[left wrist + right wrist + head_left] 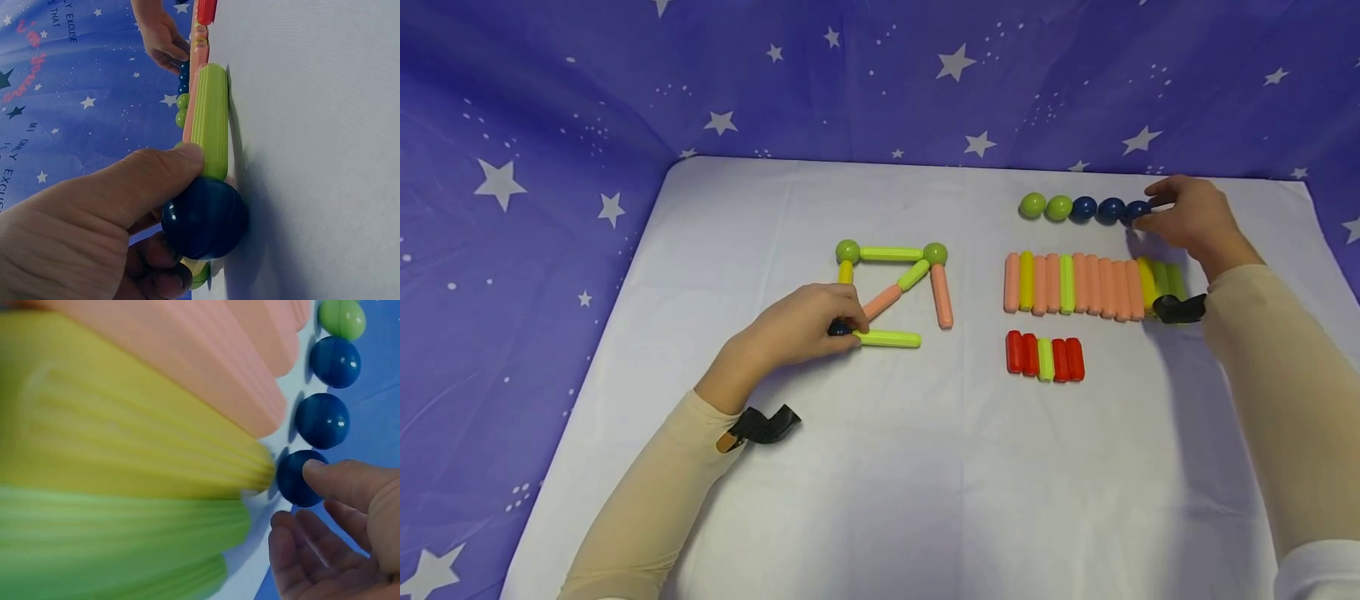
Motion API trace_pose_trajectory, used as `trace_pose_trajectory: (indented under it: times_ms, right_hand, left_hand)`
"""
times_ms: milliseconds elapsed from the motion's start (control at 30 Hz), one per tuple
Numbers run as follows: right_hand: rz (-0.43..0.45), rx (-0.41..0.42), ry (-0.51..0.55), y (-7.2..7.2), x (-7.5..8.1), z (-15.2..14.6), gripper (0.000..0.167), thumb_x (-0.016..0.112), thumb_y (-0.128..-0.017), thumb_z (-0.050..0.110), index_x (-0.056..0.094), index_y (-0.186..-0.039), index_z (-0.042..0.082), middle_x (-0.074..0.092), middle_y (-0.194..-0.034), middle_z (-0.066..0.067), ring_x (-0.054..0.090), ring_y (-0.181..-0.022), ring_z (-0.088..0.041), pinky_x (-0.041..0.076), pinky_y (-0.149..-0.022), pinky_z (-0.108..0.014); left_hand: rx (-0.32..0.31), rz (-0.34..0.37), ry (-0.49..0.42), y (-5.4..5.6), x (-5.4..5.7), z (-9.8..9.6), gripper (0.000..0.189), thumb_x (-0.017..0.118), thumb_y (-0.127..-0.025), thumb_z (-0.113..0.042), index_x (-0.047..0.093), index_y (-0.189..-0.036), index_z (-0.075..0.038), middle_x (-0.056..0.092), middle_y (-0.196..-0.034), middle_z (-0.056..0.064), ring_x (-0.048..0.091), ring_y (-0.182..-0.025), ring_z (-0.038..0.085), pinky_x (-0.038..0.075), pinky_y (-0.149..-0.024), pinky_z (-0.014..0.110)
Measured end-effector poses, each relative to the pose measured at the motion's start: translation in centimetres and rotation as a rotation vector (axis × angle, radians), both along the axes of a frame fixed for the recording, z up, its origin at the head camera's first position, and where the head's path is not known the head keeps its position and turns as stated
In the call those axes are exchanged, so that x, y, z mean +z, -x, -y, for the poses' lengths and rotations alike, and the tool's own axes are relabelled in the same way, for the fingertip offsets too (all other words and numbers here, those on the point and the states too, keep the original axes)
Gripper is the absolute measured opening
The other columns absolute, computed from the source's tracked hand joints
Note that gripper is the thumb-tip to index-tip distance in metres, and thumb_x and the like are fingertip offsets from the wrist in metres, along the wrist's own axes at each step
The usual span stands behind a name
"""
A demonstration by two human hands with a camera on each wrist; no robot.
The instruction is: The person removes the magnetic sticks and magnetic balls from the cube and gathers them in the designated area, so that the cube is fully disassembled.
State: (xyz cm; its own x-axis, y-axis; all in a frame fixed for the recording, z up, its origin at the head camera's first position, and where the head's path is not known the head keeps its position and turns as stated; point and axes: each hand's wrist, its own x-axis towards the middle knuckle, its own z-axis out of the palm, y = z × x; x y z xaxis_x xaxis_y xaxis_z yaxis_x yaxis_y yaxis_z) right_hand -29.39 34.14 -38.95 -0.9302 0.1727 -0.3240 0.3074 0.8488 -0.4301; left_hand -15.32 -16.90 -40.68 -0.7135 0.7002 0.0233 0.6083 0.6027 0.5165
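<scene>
My left hand (808,323) grips a dark blue ball (205,219) at the lower left corner of a flat figure of rods and balls. Its thumb lies on the near end of a ribbed lime rod (889,338) that meets this ball. A yellow rod (846,272) and a pink rod (882,302) run up from the same corner, their lower ends hidden by the fingers. At the back right, my right hand (1195,218) is at the last blue ball (302,478) of a row. The thumb touches that ball, while the other fingers are spread just below it.
Two green balls (1047,207) and more blue balls (1097,210) continue the row. In front lie a line of long rods, mostly pink (1093,286), and short rods, mostly red (1060,358). Green balls (847,252) mark the figure's top corners. A starry purple cloth (880,83) hangs behind.
</scene>
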Motion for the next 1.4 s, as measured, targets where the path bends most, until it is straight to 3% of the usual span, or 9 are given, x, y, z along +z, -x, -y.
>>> trace_pose_trajectory:
  times_ms: [233,367,467,633,800,900,1067,1233,1400]
  right_hand:
    - [-0.114,0.095,-0.067,-1.3,1.9,1.9,0.069,0.061,-0.093,0.028,0.032,-0.15,0.001,0.035,-0.148,-0.027,0.041,-0.125,-0.05,0.039,-0.095,-0.062]
    - [-0.217,0.193,-0.078,-2.8,3.4,5.5,0.061,0.057,-0.094,0.026,0.039,-0.146,-0.001,0.044,-0.138,-0.03,0.047,-0.118,-0.047,0.041,-0.092,-0.061]
    - [-0.268,0.317,-0.068,-4.3,4.3,9.1,0.057,0.057,-0.094,0.027,0.044,-0.141,-0.002,0.05,-0.128,-0.03,0.05,-0.11,-0.045,0.042,-0.088,-0.06]
    - [-0.243,0.529,-0.051,-7.2,5.0,15.4,0.048,0.058,-0.095,0.029,0.051,-0.134,0.002,0.06,-0.113,-0.022,0.057,-0.097,-0.035,0.047,-0.083,-0.052]
    - [-0.163,0.67,-0.044,-9.3,3.8,20.6,0.043,0.061,-0.094,0.029,0.053,-0.13,0.007,0.066,-0.1,-0.012,0.062,-0.073,-0.023,0.05,-0.073,-0.041]
    - [-0.145,0.695,-0.035,-9.9,2.6,22.6,0.039,0.062,-0.093,0.028,0.056,-0.126,0.008,0.065,-0.087,-0.007,0.057,-0.066,-0.02,0.047,-0.063,-0.036]
    - [-0.091,0.66,-0.022,-9.9,1.3,24.6,0.03,0.066,-0.09,0.027,0.055,-0.113,0.01,0.062,-0.07,-0.003,0.054,-0.063,-0.022,0.041,-0.057,-0.034]
    - [-0.047,0.644,-0.032,-10.0,0.8,25.2,0.039,0.075,-0.084,0.025,0.052,-0.112,0.01,0.06,-0.07,-0.004,0.053,-0.064,-0.023,0.041,-0.057,-0.034]
    - [0.019,0.674,-0.028,-10.3,0.4,25.6,0.044,0.076,-0.084,0.027,0.056,-0.118,0.009,0.059,-0.075,-0.005,0.053,-0.069,-0.022,0.04,-0.062,-0.034]
  left_hand:
    - [-0.004,0.004,0.004,0.0,0.1,0.0,0.012,0.077,-0.084,-0.013,0.075,-0.095,-0.017,0.061,-0.092,-0.008,0.057,-0.086,0.009,0.047,-0.081,0.03]
    - [0.0,0.002,0.009,0.0,0.2,0.0,0.012,0.078,-0.084,-0.013,0.075,-0.095,-0.016,0.062,-0.092,-0.008,0.057,-0.086,0.009,0.047,-0.081,0.03]
    - [0.001,-0.002,0.01,-0.1,0.2,0.0,0.012,0.078,-0.083,-0.013,0.075,-0.095,-0.016,0.062,-0.092,-0.007,0.057,-0.086,0.009,0.047,-0.081,0.03]
    - [-0.006,-0.011,0.012,0.0,0.0,0.1,0.012,0.078,-0.084,-0.014,0.074,-0.096,-0.017,0.061,-0.091,-0.008,0.056,-0.085,0.009,0.047,-0.081,0.03]
    - [-0.009,-0.024,0.008,0.0,0.0,0.1,0.012,0.078,-0.084,-0.015,0.075,-0.095,-0.016,0.061,-0.09,-0.007,0.055,-0.083,0.009,0.046,-0.08,0.03]
    - [-0.017,-0.031,0.005,-0.1,0.0,0.0,0.012,0.078,-0.084,-0.014,0.075,-0.095,-0.016,0.061,-0.091,-0.007,0.056,-0.083,0.009,0.046,-0.08,0.029]
    - [-0.033,-0.034,0.002,-0.1,0.2,0.2,0.011,0.077,-0.085,-0.015,0.075,-0.095,-0.015,0.062,-0.091,-0.006,0.056,-0.084,0.009,0.046,-0.08,0.029]
    - [-0.029,-0.034,0.002,-0.1,0.2,0.1,0.01,0.078,-0.084,-0.015,0.075,-0.094,-0.015,0.061,-0.089,-0.007,0.056,-0.082,0.01,0.046,-0.079,0.029]
    - [-0.023,-0.031,0.004,-0.1,0.1,0.2,0.01,0.078,-0.084,-0.015,0.075,-0.094,-0.015,0.061,-0.088,-0.007,0.056,-0.081,0.01,0.045,-0.079,0.029]
